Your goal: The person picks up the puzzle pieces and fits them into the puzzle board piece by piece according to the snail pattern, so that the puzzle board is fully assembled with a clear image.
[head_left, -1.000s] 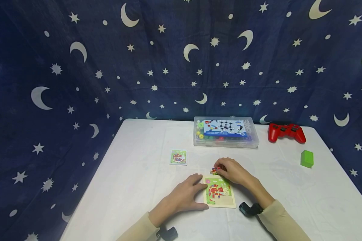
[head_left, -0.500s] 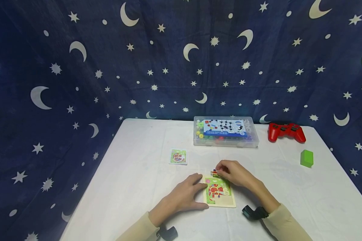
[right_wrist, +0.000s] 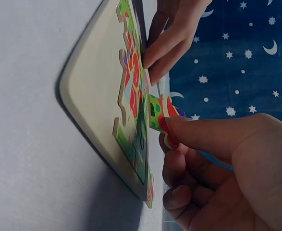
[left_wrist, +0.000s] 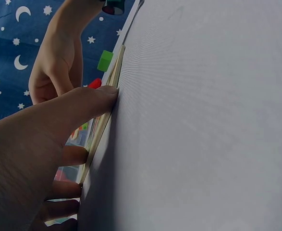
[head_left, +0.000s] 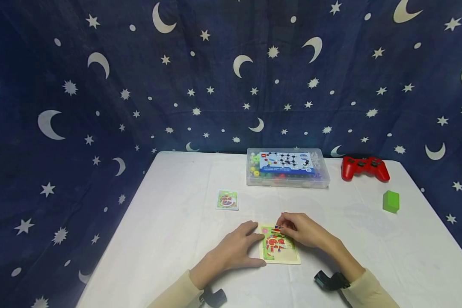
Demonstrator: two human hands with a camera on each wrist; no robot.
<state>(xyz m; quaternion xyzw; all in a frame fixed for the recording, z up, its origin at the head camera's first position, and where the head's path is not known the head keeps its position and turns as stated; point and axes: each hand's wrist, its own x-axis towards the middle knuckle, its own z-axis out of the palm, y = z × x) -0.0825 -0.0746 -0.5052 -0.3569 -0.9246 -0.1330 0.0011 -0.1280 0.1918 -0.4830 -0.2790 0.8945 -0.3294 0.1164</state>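
A wooden jigsaw board [head_left: 288,256] with a red and green picture lies on the white table, its near right part showing bare wood. My left hand [head_left: 236,248] rests at the board's left side, fingers spread, with the thumb [left_wrist: 100,98] on its edge. Between thumb and fingers, my right hand [head_left: 304,231] pinches a red, green and purple puzzle piece [right_wrist: 161,113]. That piece is tilted, just above the fitted pieces [right_wrist: 133,82] at the board's far side. Another small piece [right_wrist: 151,191] shows by the board's edge below the right hand; the head view hides it.
A small square picture card [head_left: 227,200] lies beyond the left hand. At the back stand a clear plastic box [head_left: 288,182] of coloured model parts and a red game controller [head_left: 365,168]. A green block [head_left: 391,201] sits at the right. Behind the table hangs a starry blue cloth [head_left: 215,64].
My right hand has come nearer and slightly right, carrying the puzzle piece from beyond the board to over its far part. The left hand and the board have stayed in place.
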